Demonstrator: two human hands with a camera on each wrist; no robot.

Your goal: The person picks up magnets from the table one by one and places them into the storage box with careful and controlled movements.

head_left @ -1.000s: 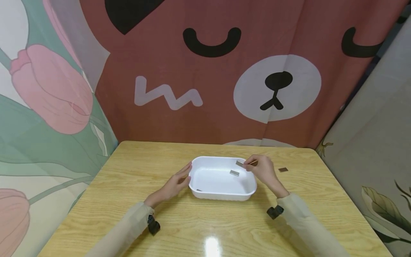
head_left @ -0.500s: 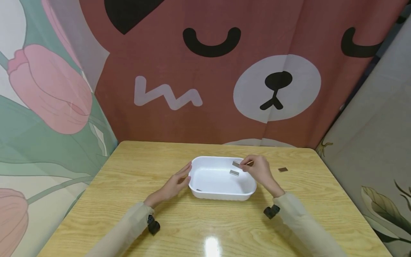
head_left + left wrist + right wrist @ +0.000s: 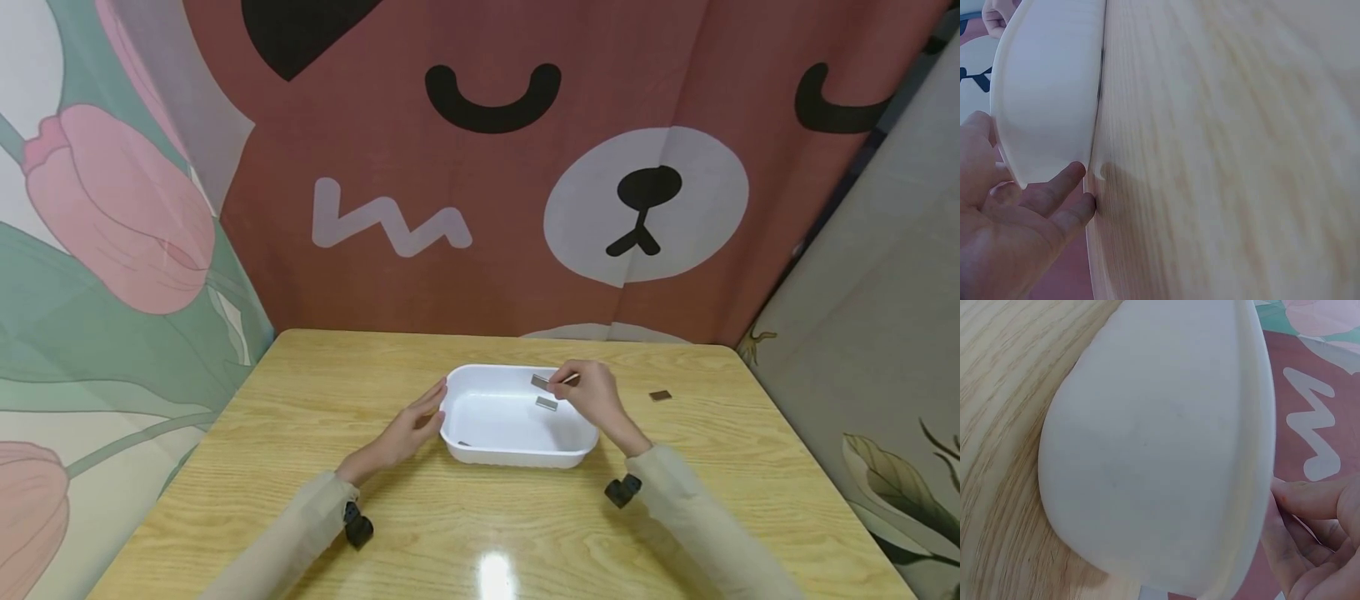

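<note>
A white plastic tray (image 3: 517, 458) stands on the wooden table. My left hand (image 3: 405, 433) touches its left side; in the left wrist view, straight, spread fingers of that hand (image 3: 1016, 231) lie against the tray's outer wall (image 3: 1047, 94). Over the tray's back right part, my right hand (image 3: 594, 396) pinches a small flat grey rectangular piece (image 3: 538, 382) between thumb and fingers. A similar grey piece (image 3: 547, 403) lies below it inside the tray. In the right wrist view the tray wall (image 3: 1147, 444) hides the held piece, beside the right hand's curled fingers (image 3: 1310, 500).
A small flat brown piece (image 3: 660, 396) lies on the table (image 3: 360, 375) right of the tray. Something small and dark (image 3: 464, 443) shows at the tray's front left inside corner, mostly hidden by the rim. A printed curtain (image 3: 375, 292) hangs behind the table.
My right hand has moved left over the tray, carrying the pinched grey piece with it. The left hand and the tray have stayed in place.
</note>
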